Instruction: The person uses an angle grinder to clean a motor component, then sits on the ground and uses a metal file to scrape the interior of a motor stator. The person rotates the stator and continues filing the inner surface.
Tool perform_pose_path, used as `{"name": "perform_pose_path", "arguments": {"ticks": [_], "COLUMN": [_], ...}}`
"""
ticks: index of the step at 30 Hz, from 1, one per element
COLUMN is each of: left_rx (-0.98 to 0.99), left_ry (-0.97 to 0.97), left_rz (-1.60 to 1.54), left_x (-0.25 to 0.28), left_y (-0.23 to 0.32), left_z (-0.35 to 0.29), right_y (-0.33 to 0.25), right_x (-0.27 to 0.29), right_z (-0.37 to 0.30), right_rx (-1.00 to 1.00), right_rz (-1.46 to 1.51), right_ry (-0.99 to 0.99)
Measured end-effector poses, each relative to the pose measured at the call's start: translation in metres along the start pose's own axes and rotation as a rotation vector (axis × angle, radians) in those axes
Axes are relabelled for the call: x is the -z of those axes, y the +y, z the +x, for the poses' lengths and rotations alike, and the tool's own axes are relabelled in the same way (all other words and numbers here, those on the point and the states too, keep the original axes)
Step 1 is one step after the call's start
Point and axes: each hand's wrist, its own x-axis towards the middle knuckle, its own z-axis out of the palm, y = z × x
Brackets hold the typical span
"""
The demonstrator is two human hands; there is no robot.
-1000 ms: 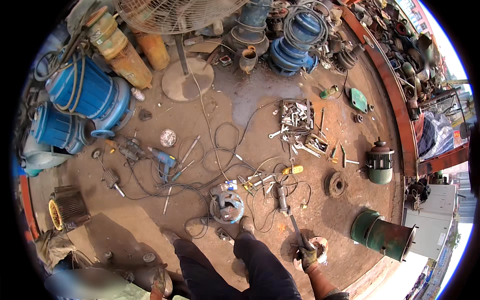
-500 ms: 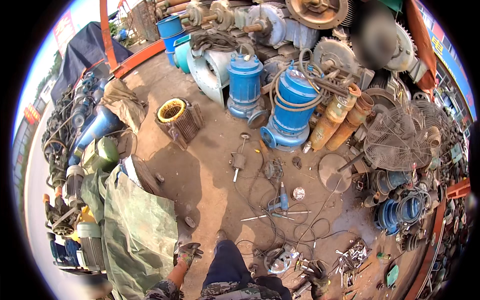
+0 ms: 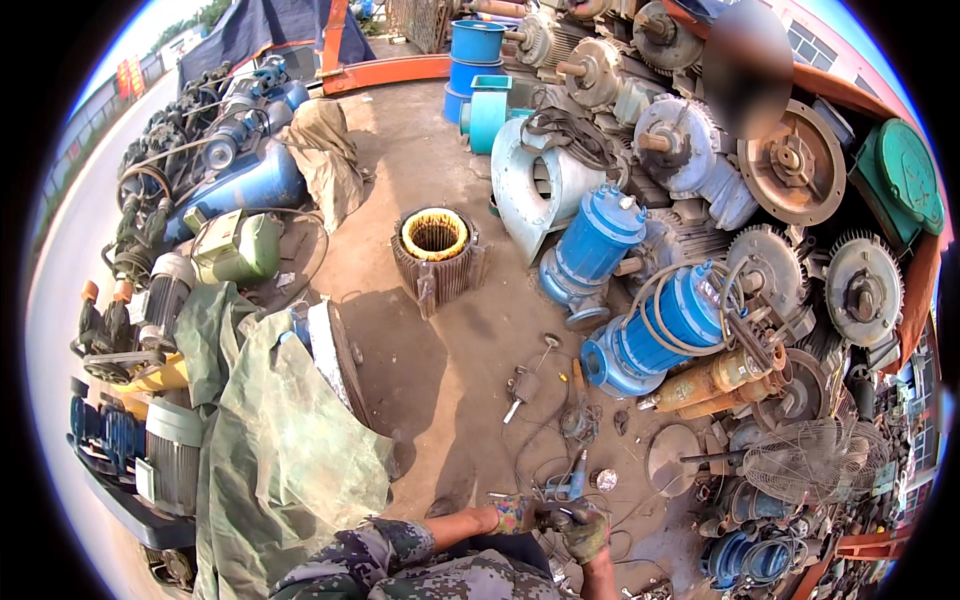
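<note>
In front of my body, at the bottom of the view, my two gloved hands are together. My left hand [image 3: 516, 513], in a flower-patterned work glove with dark fingers, reaches across from the left. My right hand [image 3: 585, 534], in a yellowish glove with dark fingertips, is curled and meets the left one. The fingers of both are closed against each other; whatever may be between them is too dark and small to name. Just beyond the hands, a blue power tool [image 3: 578, 478] lies on the ground beside a small round tin [image 3: 605, 480].
A motor stator with yellow windings [image 3: 437, 262] stands mid-yard. Blue pumps [image 3: 665, 330], a wire fan guard [image 3: 815, 462] and piled motor parts line the right. To the left lie a green tarp [image 3: 290, 430] and a green motor [image 3: 237, 248]. Cables trail over the ground.
My hands were far apart and low, fingers spread; now they have come together in front of me. The view has swung to the right and up.
</note>
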Motion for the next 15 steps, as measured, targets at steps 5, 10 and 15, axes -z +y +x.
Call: {"name": "perform_pose_path", "arguments": {"ticks": [5, 10, 15], "left_rx": [0.233, 0.143, 0.159], "left_ry": [0.366, 0.788, 0.924], "left_rz": [-0.330, -0.456, -0.451], "left_x": [0.110, 0.193, 0.294], "left_y": [0.087, 0.019, -0.002], "left_z": [-0.005, 0.007, 0.033], "right_y": [-0.032, -0.037, -0.021], "right_x": [-0.022, -0.079, -0.122], "right_z": [0.113, 0.222, 0.345], "right_rx": [-0.106, -0.049, 0.042], "right_rz": [0.151, 0.323, 0.279], "right_ry": [0.051, -0.084, -0.394]}}
